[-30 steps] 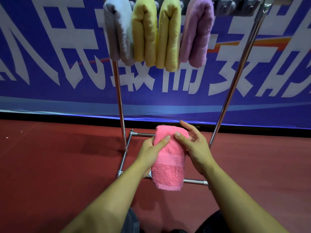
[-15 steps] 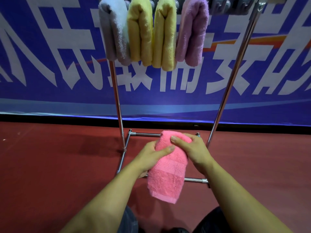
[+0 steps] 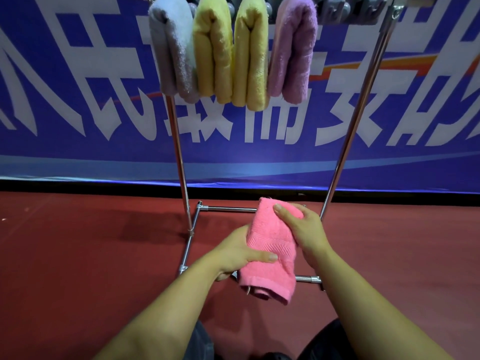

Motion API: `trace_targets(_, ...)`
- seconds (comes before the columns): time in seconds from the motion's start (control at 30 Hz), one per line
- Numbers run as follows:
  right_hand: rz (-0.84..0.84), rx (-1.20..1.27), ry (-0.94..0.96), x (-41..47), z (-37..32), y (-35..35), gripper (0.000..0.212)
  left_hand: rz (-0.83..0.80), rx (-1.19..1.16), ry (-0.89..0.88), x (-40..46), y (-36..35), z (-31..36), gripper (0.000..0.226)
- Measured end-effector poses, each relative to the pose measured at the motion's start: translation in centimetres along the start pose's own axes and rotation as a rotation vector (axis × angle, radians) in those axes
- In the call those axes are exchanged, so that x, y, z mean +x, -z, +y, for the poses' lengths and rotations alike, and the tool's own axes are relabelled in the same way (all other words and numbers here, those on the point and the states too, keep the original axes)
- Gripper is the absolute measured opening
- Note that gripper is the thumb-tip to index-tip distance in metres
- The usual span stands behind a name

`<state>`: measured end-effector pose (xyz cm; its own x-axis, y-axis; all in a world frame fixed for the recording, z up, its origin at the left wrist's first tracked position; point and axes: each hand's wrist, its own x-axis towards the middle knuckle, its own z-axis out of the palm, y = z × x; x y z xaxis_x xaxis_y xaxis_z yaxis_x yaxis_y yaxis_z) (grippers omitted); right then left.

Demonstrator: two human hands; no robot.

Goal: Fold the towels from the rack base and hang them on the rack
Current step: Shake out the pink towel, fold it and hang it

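The pink towel (image 3: 270, 245), soft terry folded to a narrow pad, has dropped lower and tilted since a second ago, so folding seems done. It is above the rack base (image 3: 228, 209). Left hand (image 3: 239, 252) pinches its side; right hand (image 3: 301, 227) presses its top. Four folded towels (image 3: 233, 53) hang above.

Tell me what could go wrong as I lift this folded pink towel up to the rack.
The pink towel is only pinched between the left hand and right hand; its loose lower edges could fall open. The bar's left part already carries the grey towel, two yellow towels and purple towel, so hanging it close risks nudging them.
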<state>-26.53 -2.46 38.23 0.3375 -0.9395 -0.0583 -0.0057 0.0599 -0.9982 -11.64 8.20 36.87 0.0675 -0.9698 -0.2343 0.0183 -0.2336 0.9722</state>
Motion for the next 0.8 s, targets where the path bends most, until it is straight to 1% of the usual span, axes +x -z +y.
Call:
trace_targets(0.07,0.030,-0.066,0.033,0.4,0.5,-0.1,0.041,0.136,0.043,0.024,0.7,0.5,-0.9,0.070)
trace_targets(0.1,0.045,-0.081,0.044,0.5,0.7,-0.2,0.046,0.229,0.078,0.033,1.0,0.8,-1.3,0.072)
trace_targets(0.13,0.051,-0.100,0.049,0.5,0.9,-0.4,0.048,0.330,0.111,0.042,1.2,1.1,-1.6,0.074)
trace_targets(0.2,0.010,-0.154,0.043,0.5,1.3,-0.8,0.038,0.495,0.149,0.056,1.6,1.6,-1.9,0.074)
trace_targets(0.27,-0.110,-0.194,-0.010,0.2,1.5,-1.5,0.026,0.578,0.152,0.067,1.7,1.8,-1.8,0.070)
trace_targets(0.3,-0.174,-0.198,-0.050,0.0,1.6,-2.0,0.025,0.597,0.160,0.067,1.7,1.8,-1.7,0.067)
trace_targets(0.37,-0.263,-0.198,-0.101,-0.5,2.0,-3.0,0.029,0.595,0.197,0.054,1.5,1.5,-1.4,0.061)
trace_targets(0.47,-0.303,-0.213,-0.092,-0.6,2.4,-3.8,0.035,0.471,0.197,0.014,1.3,0.7,-1.0,0.052)
trace_targets(0.53,-0.316,-0.217,-0.062,-0.7,2.2,-3.8,0.029,0.344,0.117,0.008,1.2,0.2,-0.8,0.055)
trace_targets(0.63,-0.297,-0.248,0.002,-0.8,2.0,-3.4,0.023,0.166,-0.068,0.031,0.9,-0.3,-0.1,0.057)
trace_targets(0.67,-0.288,-0.248,0.014,-0.8,2.0,-3.2,0.023,0.144,-0.114,0.037,0.8,-0.4,0.1,0.055)
trace_targets(0.73,-0.259,-0.263,0.045,-0.7,2.1,-3.1,0.023,0.158,-0.209,0.053,1.0,-0.6,0.3,0.047)
trace_targets(0.8,-0.215,-0.288,0.079,-0.5,2.2,-3.0,0.021,0.214,-0.215,0.053,1.1,-0.8,0.5,0.031)
